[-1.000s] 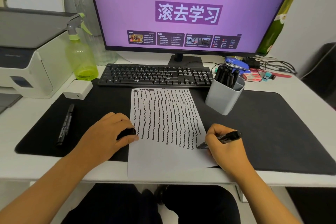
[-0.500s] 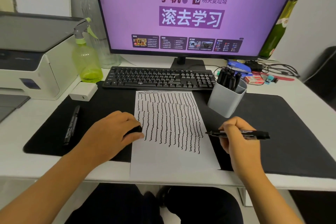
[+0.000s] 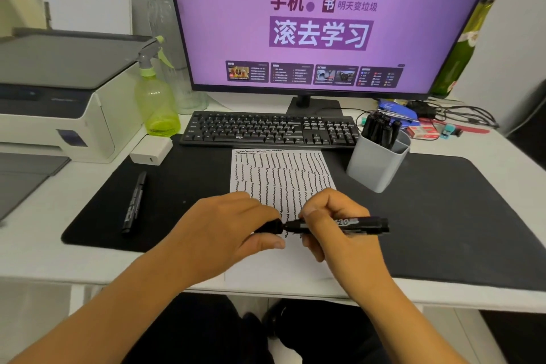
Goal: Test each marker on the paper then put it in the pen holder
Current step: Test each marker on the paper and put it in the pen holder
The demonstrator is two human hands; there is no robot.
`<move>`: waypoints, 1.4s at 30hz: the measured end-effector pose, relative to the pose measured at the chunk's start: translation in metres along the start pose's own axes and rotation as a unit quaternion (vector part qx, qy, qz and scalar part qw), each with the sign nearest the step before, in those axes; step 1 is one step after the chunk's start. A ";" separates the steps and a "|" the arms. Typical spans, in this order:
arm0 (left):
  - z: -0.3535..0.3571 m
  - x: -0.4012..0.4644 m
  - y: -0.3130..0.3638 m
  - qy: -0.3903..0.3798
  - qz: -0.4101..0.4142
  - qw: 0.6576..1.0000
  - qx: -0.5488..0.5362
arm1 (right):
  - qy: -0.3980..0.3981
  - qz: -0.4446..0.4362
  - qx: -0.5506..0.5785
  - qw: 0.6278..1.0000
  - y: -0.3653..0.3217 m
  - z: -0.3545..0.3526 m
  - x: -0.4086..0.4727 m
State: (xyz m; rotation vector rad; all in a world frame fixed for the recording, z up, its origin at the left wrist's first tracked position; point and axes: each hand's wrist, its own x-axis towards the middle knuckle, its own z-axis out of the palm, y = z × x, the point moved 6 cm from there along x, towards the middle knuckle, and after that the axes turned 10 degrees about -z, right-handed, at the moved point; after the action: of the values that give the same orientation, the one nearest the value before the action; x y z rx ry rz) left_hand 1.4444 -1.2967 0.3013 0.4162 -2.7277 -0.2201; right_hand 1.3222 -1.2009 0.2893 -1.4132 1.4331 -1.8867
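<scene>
Nearly done — one marker (image 3: 134,201) left on the mat.
Left hand (image 3: 227,233) pinches cap (image 3: 270,227), right hand (image 3: 336,230) grips tested marker (image 3: 363,223); holder (image 3: 376,162) already holds several.

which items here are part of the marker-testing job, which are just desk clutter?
Job: marker held by right hand; cap held by left hand; paper; pen holder; spare marker on the mat.

Clutter: keyboard, monitor, spray bottle, printer, green bottle.
</scene>
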 end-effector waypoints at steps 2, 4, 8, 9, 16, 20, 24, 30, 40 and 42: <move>0.001 0.000 0.006 -0.017 0.007 1.000 -0.008 | -0.031 0.018 0.006 0.999 0.003 0.006 -0.002; 0.002 0.000 0.012 -0.031 0.018 0.999 -0.015 | -0.051 0.030 0.027 0.998 0.006 0.010 -0.004; 0.008 -0.003 0.012 -0.103 -0.049 0.987 -0.113 | -0.078 -0.011 0.057 0.995 0.002 0.008 -0.007; 0.010 -0.005 0.013 -0.117 -0.062 0.983 -0.130 | -0.084 -0.025 0.070 0.994 0.001 0.008 -0.008; 0.013 -0.012 0.025 -0.206 -0.078 0.953 -0.207 | -0.073 -0.084 0.065 0.992 -0.004 0.011 -0.012; 0.012 -0.008 0.016 -0.204 -0.076 0.956 -0.198 | -0.114 -0.068 0.052 0.990 -0.008 0.007 -0.005; -0.019 0.007 -0.004 -0.116 0.019 0.993 0.028 | -0.108 -0.007 -0.004 0.994 -0.009 -0.017 0.006; -0.050 0.017 0.000 -0.048 0.036 0.996 0.073 | -0.223 -0.150 -0.383 0.884 -0.024 -0.003 0.007; -0.057 -0.028 -0.150 0.037 -0.263 0.964 0.031 | 0.232 -0.053 -0.366 0.900 -0.045 -0.158 0.057; -0.035 -0.053 -0.208 0.018 -0.356 0.934 0.020 | 0.251 -0.028 -0.377 0.891 -0.038 -0.172 0.070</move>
State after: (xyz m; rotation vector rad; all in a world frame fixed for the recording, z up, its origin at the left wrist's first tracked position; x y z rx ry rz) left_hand 1.5585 -1.4799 0.2724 1.3937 -2.4293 -0.3346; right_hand 1.1534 -1.1543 0.3609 -1.2905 2.6133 -1.8950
